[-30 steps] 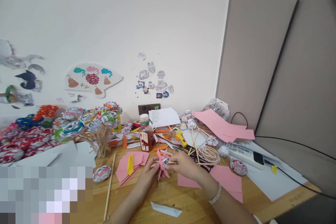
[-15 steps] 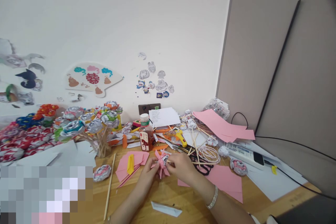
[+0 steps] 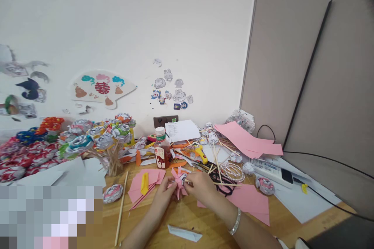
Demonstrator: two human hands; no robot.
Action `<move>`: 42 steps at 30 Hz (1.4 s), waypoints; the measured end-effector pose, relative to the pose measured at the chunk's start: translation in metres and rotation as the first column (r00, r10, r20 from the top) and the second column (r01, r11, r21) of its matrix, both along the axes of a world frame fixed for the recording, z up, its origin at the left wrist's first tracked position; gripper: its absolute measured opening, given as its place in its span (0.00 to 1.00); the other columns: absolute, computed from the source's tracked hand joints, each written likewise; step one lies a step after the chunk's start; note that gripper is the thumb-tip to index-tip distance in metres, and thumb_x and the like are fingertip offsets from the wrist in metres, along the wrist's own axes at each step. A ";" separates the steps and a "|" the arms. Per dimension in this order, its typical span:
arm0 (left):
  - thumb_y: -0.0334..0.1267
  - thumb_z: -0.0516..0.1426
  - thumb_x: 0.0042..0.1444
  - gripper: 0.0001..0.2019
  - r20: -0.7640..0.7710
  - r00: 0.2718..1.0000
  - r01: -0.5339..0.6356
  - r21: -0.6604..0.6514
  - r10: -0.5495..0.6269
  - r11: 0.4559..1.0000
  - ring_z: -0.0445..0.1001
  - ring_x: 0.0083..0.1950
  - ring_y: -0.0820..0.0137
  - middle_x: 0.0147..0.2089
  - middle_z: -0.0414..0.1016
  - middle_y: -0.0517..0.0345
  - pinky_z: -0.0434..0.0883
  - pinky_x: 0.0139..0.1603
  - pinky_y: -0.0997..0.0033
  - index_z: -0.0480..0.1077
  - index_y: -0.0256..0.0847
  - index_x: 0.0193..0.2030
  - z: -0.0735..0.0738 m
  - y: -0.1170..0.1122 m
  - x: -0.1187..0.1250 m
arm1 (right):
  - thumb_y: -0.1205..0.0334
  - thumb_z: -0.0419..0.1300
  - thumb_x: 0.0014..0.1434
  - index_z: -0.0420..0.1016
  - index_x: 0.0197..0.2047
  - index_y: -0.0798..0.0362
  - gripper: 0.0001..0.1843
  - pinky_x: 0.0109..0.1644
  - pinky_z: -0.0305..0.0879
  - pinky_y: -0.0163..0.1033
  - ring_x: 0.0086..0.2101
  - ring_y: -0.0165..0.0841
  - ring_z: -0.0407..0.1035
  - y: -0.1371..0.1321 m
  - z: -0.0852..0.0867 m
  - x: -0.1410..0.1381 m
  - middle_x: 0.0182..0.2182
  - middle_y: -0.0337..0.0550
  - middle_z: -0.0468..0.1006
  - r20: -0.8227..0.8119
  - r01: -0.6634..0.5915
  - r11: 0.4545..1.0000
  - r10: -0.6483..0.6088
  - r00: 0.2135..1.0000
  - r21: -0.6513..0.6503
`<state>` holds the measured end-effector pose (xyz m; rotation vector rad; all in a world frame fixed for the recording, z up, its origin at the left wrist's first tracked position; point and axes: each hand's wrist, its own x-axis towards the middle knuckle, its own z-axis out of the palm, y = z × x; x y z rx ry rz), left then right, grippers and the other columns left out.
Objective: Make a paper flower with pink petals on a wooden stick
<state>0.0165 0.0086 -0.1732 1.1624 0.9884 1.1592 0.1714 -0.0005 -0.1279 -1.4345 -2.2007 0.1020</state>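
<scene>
A pink paper flower (image 3: 179, 187) with pointed petals and a pale grey-white centre is held just above the table, in front of the bottle. My left hand (image 3: 164, 191) pinches its left side between thumb and fingers. On the flower's right, my right hand (image 3: 201, 186) is closed on a thin wooden stick (image 3: 226, 184) that meets the flower and sticks out past the hand. My fingers hide the place where stick and flower join. A folded white paper strip (image 3: 184, 233) lies on the table below my hands.
Pink paper sheets (image 3: 248, 202) lie right, and more pink paper (image 3: 138, 186) with a yellow folded piece (image 3: 144, 183) left. A bottle (image 3: 162, 151), a yellow glue gun (image 3: 201, 153), pearl beads (image 3: 232, 172) and loose sticks stand or lie behind. Paper flowers on sticks (image 3: 108, 140) crowd the left.
The flower has turned slightly in my fingers, its front facing more toward me. Both hands stay in nearly the same place, and the view has shifted a little.
</scene>
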 end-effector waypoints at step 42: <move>0.52 0.59 0.44 0.17 -0.032 0.999 0.037 0.044 -0.036 0.998 0.69 0.20 0.70 0.19 0.75 0.59 0.61 0.23 0.73 0.68 0.40 0.34 0.001 -0.001 -0.001 | 0.65 0.62 0.49 0.69 0.17 0.55 0.12 0.24 0.43 0.30 0.20 0.25 0.53 0.013 -0.015 0.006 0.15 0.31 0.62 -0.264 -0.133 0.981 0.092 0.960 -0.141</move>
